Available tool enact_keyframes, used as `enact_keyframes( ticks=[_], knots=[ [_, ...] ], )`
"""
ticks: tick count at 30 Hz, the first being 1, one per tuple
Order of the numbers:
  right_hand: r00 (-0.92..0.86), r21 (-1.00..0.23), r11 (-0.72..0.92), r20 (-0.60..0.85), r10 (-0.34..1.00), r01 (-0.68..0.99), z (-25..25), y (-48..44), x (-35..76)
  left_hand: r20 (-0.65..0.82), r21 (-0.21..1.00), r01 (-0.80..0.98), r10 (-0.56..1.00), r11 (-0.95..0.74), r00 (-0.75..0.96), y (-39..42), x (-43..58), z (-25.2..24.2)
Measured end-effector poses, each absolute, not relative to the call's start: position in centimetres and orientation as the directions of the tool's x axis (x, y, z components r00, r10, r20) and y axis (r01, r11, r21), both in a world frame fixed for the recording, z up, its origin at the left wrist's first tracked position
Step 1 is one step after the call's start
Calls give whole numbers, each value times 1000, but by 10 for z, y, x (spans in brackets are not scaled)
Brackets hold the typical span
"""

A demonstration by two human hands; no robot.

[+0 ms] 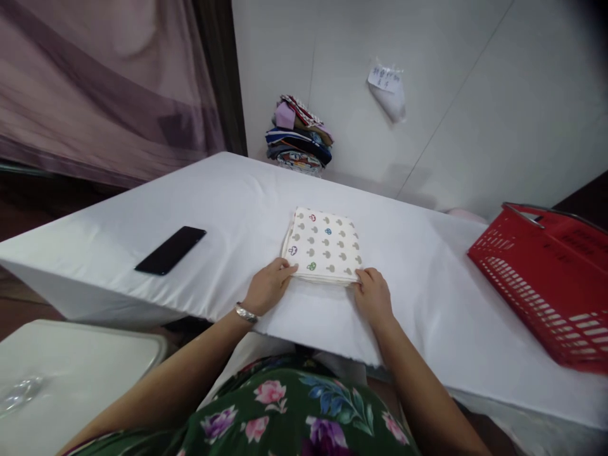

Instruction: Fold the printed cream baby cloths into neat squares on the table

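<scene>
A folded cream cloth (325, 244) printed with small mushrooms lies flat on the white-covered table (228, 209). Its layers show along the near edge. My left hand (270, 285) pinches the near left corner, thumb on top; a silver bracelet (247, 313) is on that wrist. At the near right corner, my right hand (373, 294) has its thumb and fingers closed on the cloth. The undersides of both grips are hidden.
A black phone (171, 251) lies to the left, and a red plastic basket (546, 285) stands at the right. Behind the table's far edge is a stack of folded fabrics (299, 136). A plastic bag with a paper label (388, 92) hangs on the wall. A white stool (85, 380) stands lower left.
</scene>
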State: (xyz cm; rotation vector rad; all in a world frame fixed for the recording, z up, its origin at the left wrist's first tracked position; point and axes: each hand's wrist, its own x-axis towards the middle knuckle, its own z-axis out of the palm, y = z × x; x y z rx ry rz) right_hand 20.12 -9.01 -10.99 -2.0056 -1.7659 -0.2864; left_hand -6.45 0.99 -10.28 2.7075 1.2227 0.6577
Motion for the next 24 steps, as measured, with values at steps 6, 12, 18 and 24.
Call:
enact_keyframes(
  ticks=[6,12,18,24],
  knots=[
    [-96,-72,145,463,881,987,-92,-86,169,346,286,682,736,-673,582,7,-61,-102],
    [-230,-34,249,275,933,968,-111,-73,154,332,474,611,771,-634,543,9,-70,-99],
    [-210,-25,225,270,939,974,-122,-72,157,307,698,568,899,-435,312,32,-65,-79],
    [-211,-7,222,284,935,975,-123,-72,156,9,644,747,978,-164,208,64,-36,-70]
  ],
)
